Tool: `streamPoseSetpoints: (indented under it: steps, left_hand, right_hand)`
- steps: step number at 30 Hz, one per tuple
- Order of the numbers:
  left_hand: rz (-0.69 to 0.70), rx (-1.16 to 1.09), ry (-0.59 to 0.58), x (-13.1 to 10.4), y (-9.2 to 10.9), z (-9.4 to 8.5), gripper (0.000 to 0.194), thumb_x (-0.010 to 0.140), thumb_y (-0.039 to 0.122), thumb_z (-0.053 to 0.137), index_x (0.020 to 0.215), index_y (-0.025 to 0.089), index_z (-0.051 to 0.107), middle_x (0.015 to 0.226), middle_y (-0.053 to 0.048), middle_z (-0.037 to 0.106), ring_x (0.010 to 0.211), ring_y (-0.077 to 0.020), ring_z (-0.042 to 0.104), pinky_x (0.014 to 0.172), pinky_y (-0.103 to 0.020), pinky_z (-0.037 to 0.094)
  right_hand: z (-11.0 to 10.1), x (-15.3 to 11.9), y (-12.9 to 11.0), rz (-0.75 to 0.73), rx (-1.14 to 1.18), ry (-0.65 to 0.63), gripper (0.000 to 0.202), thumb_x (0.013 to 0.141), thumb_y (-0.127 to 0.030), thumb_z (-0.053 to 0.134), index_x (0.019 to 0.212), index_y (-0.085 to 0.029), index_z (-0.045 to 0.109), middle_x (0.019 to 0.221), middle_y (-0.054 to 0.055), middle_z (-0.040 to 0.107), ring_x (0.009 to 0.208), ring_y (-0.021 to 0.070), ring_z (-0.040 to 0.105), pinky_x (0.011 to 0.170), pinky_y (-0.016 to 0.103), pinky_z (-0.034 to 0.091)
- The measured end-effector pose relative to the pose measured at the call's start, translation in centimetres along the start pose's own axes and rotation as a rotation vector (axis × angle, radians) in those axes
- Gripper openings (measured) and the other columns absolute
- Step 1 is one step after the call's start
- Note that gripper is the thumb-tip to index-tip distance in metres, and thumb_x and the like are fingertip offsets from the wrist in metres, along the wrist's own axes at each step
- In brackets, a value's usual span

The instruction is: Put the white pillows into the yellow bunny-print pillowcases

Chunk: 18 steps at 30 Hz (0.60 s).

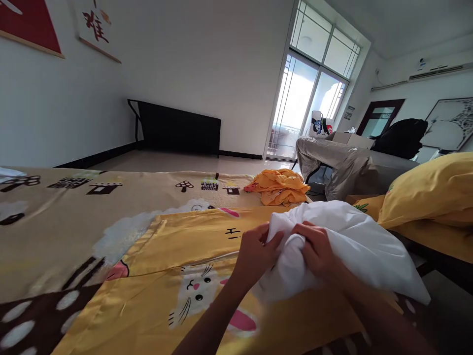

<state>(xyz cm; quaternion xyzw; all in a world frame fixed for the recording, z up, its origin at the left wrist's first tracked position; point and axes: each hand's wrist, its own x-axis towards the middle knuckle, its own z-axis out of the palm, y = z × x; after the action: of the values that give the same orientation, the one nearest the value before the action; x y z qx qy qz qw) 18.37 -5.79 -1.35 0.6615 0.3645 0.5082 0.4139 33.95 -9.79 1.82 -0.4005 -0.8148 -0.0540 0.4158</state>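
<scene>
White pillow [362, 246], near right; left hand [258, 249], right hand [318, 249]: fingers closed on its gathered end, exact fingertip placement unclear; yellow rabbit-print cloth [148, 305] beneath.

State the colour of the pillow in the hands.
The pillow is plain white, best seen in the head view.

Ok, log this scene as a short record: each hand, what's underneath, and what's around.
left hand: left hand grips the white pillow near its end
right hand: right hand grips the same end, beside the left
underneath: yellow rabbit-print cloth, spread over a patterned blanket
beyond: crumpled orange cloth
far right: plump yellow pillow
</scene>
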Motion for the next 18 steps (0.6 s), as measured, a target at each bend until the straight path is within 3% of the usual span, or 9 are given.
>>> streamPoseSetpoints:
  steps: [5,8,10,12,14,16,18]
  left_hand:
    - [0.051,0.002,0.046,0.3,-1.1,-0.1,0.027,0.070,0.030,0.054,0.055,0.019,0.034,0.054,0.007,0.027,0.055,-0.0077,0.025,0.051,-0.022,0.022]
    - [0.084,0.020,0.059,0.4,-1.6,-0.1,0.028,0.062,0.019,0.047,0.053,0.020,0.020,0.054,0.007,0.017,0.055,-0.0080,0.018,0.051,-0.024,0.017]
    - [0.097,0.038,0.054,0.3,-1.7,0.0,0.026,0.060,0.017,0.043,0.053,0.020,0.017,0.054,0.007,0.016,0.055,-0.0084,0.017,0.051,-0.024,0.016]
    - [0.099,0.079,0.053,0.2,-1.4,0.1,0.025,0.059,0.017,0.042,0.053,0.020,0.018,0.053,0.007,0.017,0.055,-0.0085,0.018,0.051,-0.024,0.017]
    - [0.092,0.127,0.042,0.1,-0.7,-0.2,0.023,0.060,0.016,0.043,0.053,0.021,0.021,0.052,0.007,0.020,0.053,-0.0085,0.021,0.050,-0.023,0.019]
    - [0.103,0.139,0.045,0.1,0.3,-0.8,0.021,0.065,0.020,0.047,0.056,0.021,0.029,0.053,0.007,0.031,0.053,-0.0087,0.033,0.053,-0.022,0.027]
    - [0.136,0.158,0.106,0.1,1.2,-1.8,0.017,0.071,0.028,0.052,0.065,0.021,0.039,0.065,0.004,0.050,0.065,-0.0114,0.049,0.063,-0.023,0.037]
  right_hand:
    - [2.4,1.3,1.9,-0.026,-0.052,0.035,0.012,0.077,-0.016,0.039,0.074,-0.020,0.050,0.063,0.000,0.053,0.060,0.0152,0.045,0.063,0.029,0.036]
    - [2.9,1.4,2.8,-0.005,-0.102,0.086,0.025,0.076,-0.014,0.041,0.098,-0.018,0.052,0.094,0.008,0.059,0.088,0.0209,0.052,0.077,0.034,0.040]
    - [3.1,1.3,2.9,0.007,-0.093,0.036,0.037,0.076,-0.013,0.039,0.111,-0.018,0.049,0.107,0.010,0.058,0.102,0.0220,0.050,0.087,0.036,0.039]
    - [3.3,1.2,2.9,0.025,-0.045,-0.084,0.034,0.078,-0.012,0.035,0.107,-0.019,0.051,0.097,0.007,0.061,0.093,0.0201,0.054,0.084,0.034,0.040]
    - [3.5,1.2,3.0,0.049,-0.025,-0.148,0.023,0.079,-0.014,0.034,0.090,-0.020,0.053,0.077,0.003,0.060,0.073,0.0180,0.054,0.072,0.030,0.041]
    - [3.2,1.4,3.5,0.067,-0.067,-0.074,0.016,0.078,-0.015,0.035,0.081,-0.021,0.050,0.069,0.002,0.057,0.063,0.0173,0.051,0.062,0.028,0.039]
    - [2.5,1.9,4.1,0.093,-0.112,0.081,0.012,0.078,-0.017,0.035,0.080,-0.021,0.046,0.065,0.001,0.055,0.059,0.0173,0.049,0.058,0.028,0.036]
